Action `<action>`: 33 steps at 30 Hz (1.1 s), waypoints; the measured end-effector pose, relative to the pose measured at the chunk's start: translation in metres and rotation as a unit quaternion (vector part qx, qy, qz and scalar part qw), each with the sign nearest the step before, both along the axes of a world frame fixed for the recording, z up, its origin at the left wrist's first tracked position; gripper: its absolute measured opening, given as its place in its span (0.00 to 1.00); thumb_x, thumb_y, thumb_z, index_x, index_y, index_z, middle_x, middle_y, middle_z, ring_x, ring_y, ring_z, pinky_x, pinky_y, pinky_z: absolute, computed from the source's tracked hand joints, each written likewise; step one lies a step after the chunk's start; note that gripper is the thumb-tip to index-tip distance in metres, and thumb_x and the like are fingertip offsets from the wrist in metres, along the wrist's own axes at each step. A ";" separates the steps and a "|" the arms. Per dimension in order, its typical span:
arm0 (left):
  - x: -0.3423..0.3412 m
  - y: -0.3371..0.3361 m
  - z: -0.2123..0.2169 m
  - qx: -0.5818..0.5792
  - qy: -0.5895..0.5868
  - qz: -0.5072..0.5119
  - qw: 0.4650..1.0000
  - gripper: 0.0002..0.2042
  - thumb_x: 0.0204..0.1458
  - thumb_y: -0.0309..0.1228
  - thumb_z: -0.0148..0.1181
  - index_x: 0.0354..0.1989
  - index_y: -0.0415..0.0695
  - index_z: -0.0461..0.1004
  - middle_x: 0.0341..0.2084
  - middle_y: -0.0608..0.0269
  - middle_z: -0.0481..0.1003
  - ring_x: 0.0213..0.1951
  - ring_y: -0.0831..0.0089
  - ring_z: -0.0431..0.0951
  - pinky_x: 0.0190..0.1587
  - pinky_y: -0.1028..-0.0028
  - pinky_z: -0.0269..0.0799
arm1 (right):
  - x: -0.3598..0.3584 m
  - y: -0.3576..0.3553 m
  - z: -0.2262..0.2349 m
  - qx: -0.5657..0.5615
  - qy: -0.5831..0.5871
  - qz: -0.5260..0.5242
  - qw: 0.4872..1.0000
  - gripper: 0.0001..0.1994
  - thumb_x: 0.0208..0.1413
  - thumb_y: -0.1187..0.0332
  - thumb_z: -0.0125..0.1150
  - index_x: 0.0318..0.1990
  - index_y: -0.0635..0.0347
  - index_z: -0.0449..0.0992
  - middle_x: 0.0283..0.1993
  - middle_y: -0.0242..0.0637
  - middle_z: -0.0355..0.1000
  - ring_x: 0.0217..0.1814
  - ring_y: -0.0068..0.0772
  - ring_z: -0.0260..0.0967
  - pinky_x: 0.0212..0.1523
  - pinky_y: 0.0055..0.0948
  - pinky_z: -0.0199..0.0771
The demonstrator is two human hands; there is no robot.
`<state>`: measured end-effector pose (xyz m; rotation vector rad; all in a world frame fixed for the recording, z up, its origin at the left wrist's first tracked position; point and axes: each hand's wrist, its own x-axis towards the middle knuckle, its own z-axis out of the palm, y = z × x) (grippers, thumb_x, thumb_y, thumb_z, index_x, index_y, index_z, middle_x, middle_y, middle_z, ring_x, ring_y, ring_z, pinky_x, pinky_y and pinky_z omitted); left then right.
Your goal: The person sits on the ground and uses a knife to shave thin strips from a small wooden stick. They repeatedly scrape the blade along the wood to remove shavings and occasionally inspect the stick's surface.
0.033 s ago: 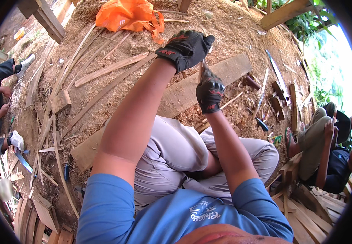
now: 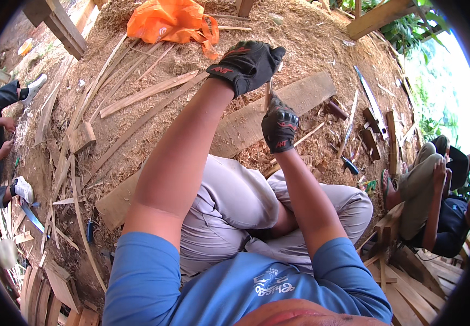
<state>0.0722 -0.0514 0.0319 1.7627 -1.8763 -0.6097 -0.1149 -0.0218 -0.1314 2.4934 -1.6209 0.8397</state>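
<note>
A thin pale wood sliver (image 2: 268, 93) is pinched upright by the black-gloved right hand (image 2: 279, 128), steadied w/ its base toward the long flat wooden plank (image 2: 256, 122). The black-gloved left hand (image 2: 247, 64) is fisted above it; what's gripped can't be told.

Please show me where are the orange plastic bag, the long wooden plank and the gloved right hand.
orange plastic bag (image 2: 172, 22): head view, middle of the crumpled bag.
long wooden plank (image 2: 305, 93): head view, bare far end.
right hand (image 2: 279, 129): head view, back of the glove.
</note>
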 end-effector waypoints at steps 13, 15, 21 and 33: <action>0.006 -0.008 -0.011 -0.008 -0.020 -0.006 1.000 0.46 0.67 0.69 0.26 0.23 0.47 0.87 0.25 0.52 0.84 0.37 0.49 0.85 0.55 0.54 0.76 | 0.009 -0.002 0.017 -0.032 0.050 -0.021 0.998 0.21 0.59 0.74 0.56 0.60 0.55 0.80 0.34 0.43 0.81 0.31 0.47 0.79 0.37 0.44 0.78; 0.008 -0.010 -0.014 0.005 -0.008 -0.006 1.000 0.47 0.66 0.71 0.27 0.23 0.48 0.87 0.24 0.54 0.84 0.37 0.52 0.86 0.56 0.56 0.76 | 0.003 -0.001 0.010 -0.001 0.043 -0.004 0.999 0.22 0.59 0.74 0.55 0.62 0.57 0.79 0.34 0.44 0.82 0.32 0.46 0.80 0.38 0.43 0.78; 0.008 -0.007 -0.013 -0.035 -0.013 0.002 0.999 0.42 0.70 0.64 0.31 0.23 0.46 0.87 0.23 0.55 0.84 0.38 0.53 0.86 0.54 0.58 0.77 | 0.040 -0.015 0.075 -0.083 -0.061 0.032 0.994 0.22 0.55 0.74 0.56 0.58 0.55 0.81 0.35 0.44 0.82 0.36 0.44 0.81 0.39 0.43 0.77; 0.010 -0.014 -0.027 -0.044 -0.056 0.024 0.997 0.43 0.69 0.67 0.31 0.26 0.48 0.88 0.24 0.53 0.84 0.38 0.47 0.84 0.53 0.56 0.77 | 0.028 -0.014 0.052 -0.154 -0.075 0.040 0.984 0.14 0.55 0.73 0.59 0.48 0.55 0.83 0.29 0.37 0.78 0.31 0.44 0.77 0.35 0.46 0.74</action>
